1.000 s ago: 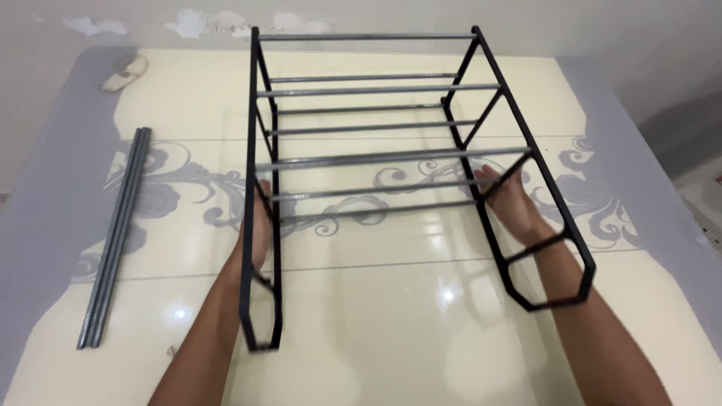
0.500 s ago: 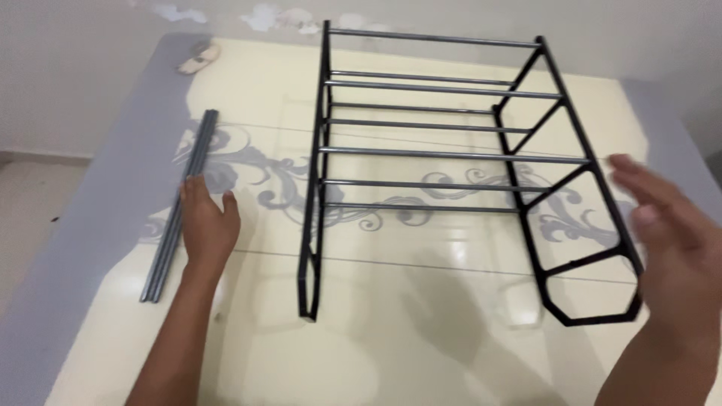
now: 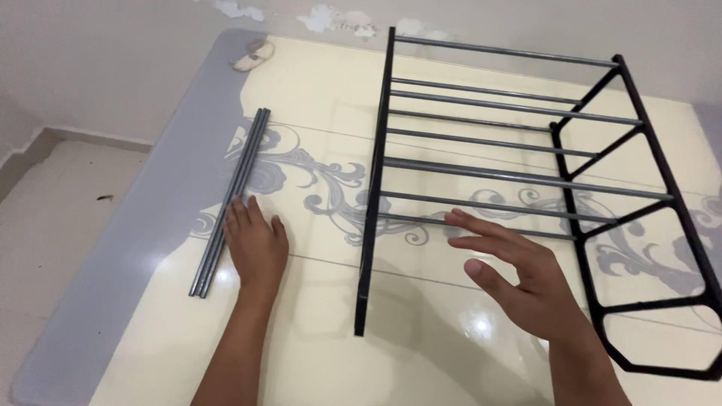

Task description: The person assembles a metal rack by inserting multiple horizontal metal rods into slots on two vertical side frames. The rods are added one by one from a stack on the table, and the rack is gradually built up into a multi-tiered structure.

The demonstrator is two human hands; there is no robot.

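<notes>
Head view looks down on my two bare hands over a glossy cream floor [image 3: 316, 83] with a grey scroll pattern and a grey band along its left edge. My left hand [image 3: 257, 246] lies flat, palm down, fingers straight and close together, holding nothing; its fingertips touch or sit just beside the near part of the loose rods [image 3: 233, 197], a small bundle of thin grey metal bars lying side by side on the floor and running from near to far at a slight slant. I cannot tell exactly how many bars are in the bundle. My right hand [image 3: 526, 282] hovers open with the fingers spread and slightly curled, gripping nothing, near the lowest rungs of the rack [image 3: 372, 225]. The rack stands to the right of the rods, well apart from them: two black side frames with angled, hexagon-like cutouts, joined by a row of grey horizontal bars that step away toward the far wall. Its left frame is upright and seen almost edge on; the right frame shows its open shapes. A small pale scrap [image 3: 252, 56] lies at the far left by the white wall [image 3: 113, 60]
</notes>
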